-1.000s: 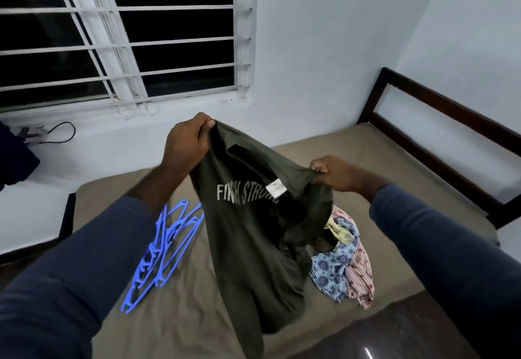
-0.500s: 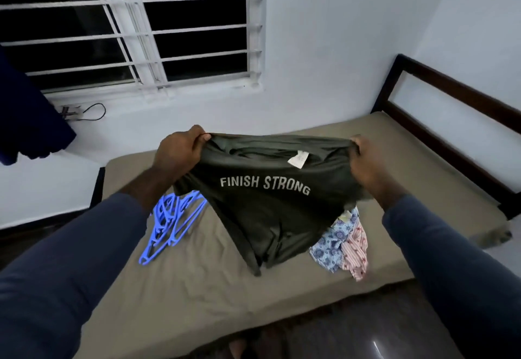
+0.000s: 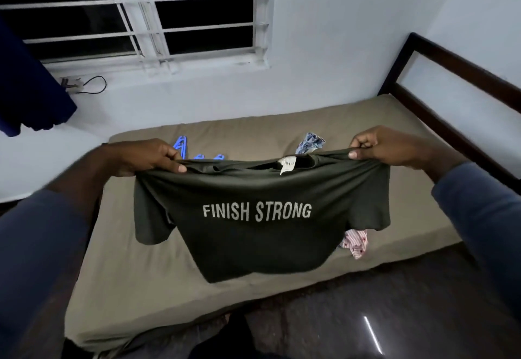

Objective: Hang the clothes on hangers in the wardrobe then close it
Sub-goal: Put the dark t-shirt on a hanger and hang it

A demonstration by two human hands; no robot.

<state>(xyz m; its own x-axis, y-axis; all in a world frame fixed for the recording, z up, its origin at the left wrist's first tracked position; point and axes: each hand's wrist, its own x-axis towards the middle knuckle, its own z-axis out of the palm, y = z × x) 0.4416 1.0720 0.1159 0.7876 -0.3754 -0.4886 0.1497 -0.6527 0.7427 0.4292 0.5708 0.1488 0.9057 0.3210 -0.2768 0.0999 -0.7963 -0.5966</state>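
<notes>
Dark green t-shirt [image 3: 253,217] w/ "FINISH STRONG" print is held spread out above the bed [image 3: 141,274], left hand [image 3: 141,158] and right hand [image 3: 386,147] each pinching a shoulder, fingers curled on the fabric. Behind it on the bed: blue hangers [image 3: 181,147], patterned clothes [image 3: 310,141]. Barred window [image 3: 141,12] farther back.

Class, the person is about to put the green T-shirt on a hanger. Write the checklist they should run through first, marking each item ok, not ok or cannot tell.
1. Shoulders gripped: left hand and right hand each pinch one shoulder of the T-shirt: ok.
2. Shirt spread, untwisted: ok.
3. Collar found: label shows at the neck: ok.
4. Hanger held: blue hangers lie on the bed: not ok.
5. One hand free: not ok.
6. Wardrobe open: out of view, cannot tell.
</notes>
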